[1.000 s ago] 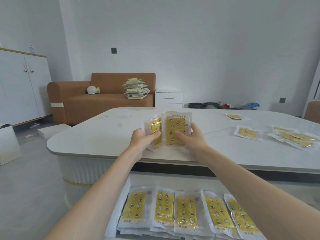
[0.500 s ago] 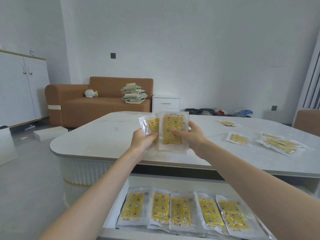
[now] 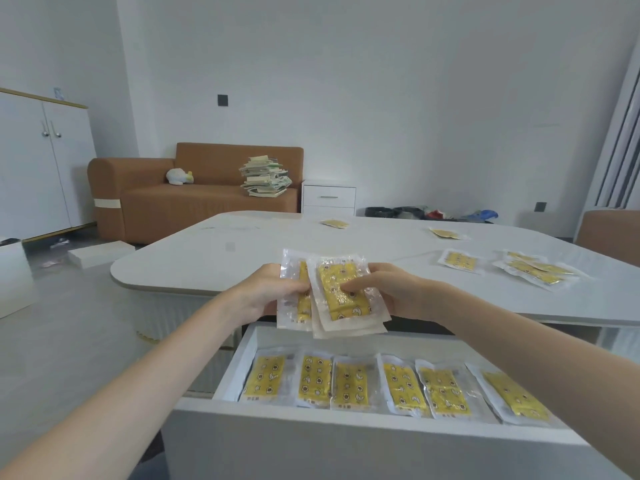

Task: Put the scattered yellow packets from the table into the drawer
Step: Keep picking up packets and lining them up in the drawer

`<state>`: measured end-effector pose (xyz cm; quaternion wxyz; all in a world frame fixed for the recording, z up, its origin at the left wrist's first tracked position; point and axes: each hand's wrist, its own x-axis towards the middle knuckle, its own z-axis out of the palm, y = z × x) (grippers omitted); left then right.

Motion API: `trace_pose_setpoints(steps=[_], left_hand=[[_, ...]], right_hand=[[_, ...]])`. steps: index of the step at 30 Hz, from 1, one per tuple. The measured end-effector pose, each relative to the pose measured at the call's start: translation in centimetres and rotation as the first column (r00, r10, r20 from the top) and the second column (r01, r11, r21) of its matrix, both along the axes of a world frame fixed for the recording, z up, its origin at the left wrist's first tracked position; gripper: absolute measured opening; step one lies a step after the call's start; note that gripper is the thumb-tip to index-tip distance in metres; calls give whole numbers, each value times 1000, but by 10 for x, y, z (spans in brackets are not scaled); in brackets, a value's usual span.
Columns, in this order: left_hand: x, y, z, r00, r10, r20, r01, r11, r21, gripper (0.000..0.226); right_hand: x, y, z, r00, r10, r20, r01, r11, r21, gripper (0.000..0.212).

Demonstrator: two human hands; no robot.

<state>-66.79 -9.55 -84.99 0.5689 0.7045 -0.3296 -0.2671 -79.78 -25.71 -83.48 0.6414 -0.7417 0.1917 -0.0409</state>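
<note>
Left hand (image 3: 266,294) and right hand (image 3: 393,294) both pinch a fanned bundle of yellow packets (image 3: 341,301) just above the open drawer (image 3: 346,431); a row of packets (image 3: 398,382) lies inside the drawer, scattered packets (image 3: 533,271) on the table (image 3: 221,261) beyond the drawer

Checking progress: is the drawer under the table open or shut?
Open. The drawer is pulled out, with a row of yellow packets lying visible inside it.
</note>
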Motion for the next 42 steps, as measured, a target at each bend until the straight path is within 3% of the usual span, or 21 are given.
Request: trace_pose_setpoints(steps=[4,8,12,17,21,24,27,29,37,42], left_hand=[[-2,3,-16,988,-119,-102,136,974,181,21],[2,-5,-26,970,-160,-183,208,937,282,19],[-1,-25,-35,947,-226,-227,303,862,406,17],[-19,-61,-50,932,-244,-267,349,803,483,14],[-44,-97,-62,945,-220,-243,316,810,494,17],[-64,-123,-68,947,-192,-258,300,816,495,17],[-79,-146,-73,942,-167,-291,297,816,496,20],[-90,-161,-75,933,-149,-328,304,815,493,27],[-153,-207,-80,925,-99,-366,279,830,482,15],[-162,-221,-85,942,-111,-316,266,821,505,30]], right_hand=[[-16,-3,-12,978,92,-190,-107,992,-70,4],[-27,-17,-28,912,204,-357,-212,977,17,8],[-41,-36,-39,890,183,-418,-179,983,49,7],[-65,-66,-55,871,105,-480,-111,994,16,12],[-96,-94,-62,865,-56,-499,37,998,-48,9],[-123,-114,-65,830,-171,-531,137,985,-104,29],[-149,-139,-70,792,-252,-555,218,967,-128,18],[-163,-155,-75,767,-282,-577,254,958,-130,25],[-191,-183,-81,672,-441,-594,313,897,-312,33],[-191,-188,-85,674,-525,-519,308,839,-449,38]])
